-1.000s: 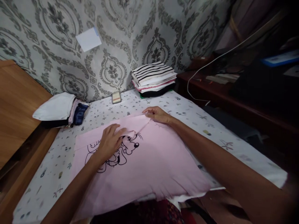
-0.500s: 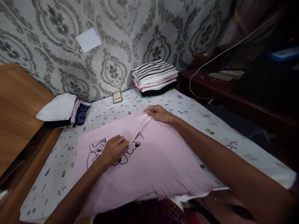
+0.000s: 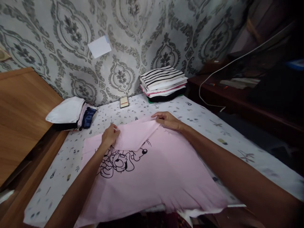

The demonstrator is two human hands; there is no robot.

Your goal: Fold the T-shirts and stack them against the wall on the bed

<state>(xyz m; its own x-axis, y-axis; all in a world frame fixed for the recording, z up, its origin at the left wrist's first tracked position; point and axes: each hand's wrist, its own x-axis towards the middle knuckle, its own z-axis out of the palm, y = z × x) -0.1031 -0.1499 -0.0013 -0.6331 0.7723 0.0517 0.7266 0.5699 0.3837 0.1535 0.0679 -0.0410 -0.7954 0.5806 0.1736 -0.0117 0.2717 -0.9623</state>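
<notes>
Where the patterned sheet (image 3: 201, 123) lies open beyond the pink shirt (image 3: 152, 177), the left hand (image 3: 110, 134) and right hand (image 3: 167, 121) pinch its far folded edge; the shirt's near edge reaches the sheet's near side.

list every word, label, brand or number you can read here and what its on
No text can be read with certainty.
Navy folded cloth: large lighter letters, too folded and blurred to read.
Small card on the bed: pixelated, unreadable.
Paper on the wall: no writing visible.
Pink garment: cartoon line drawing, no words visible.
</notes>
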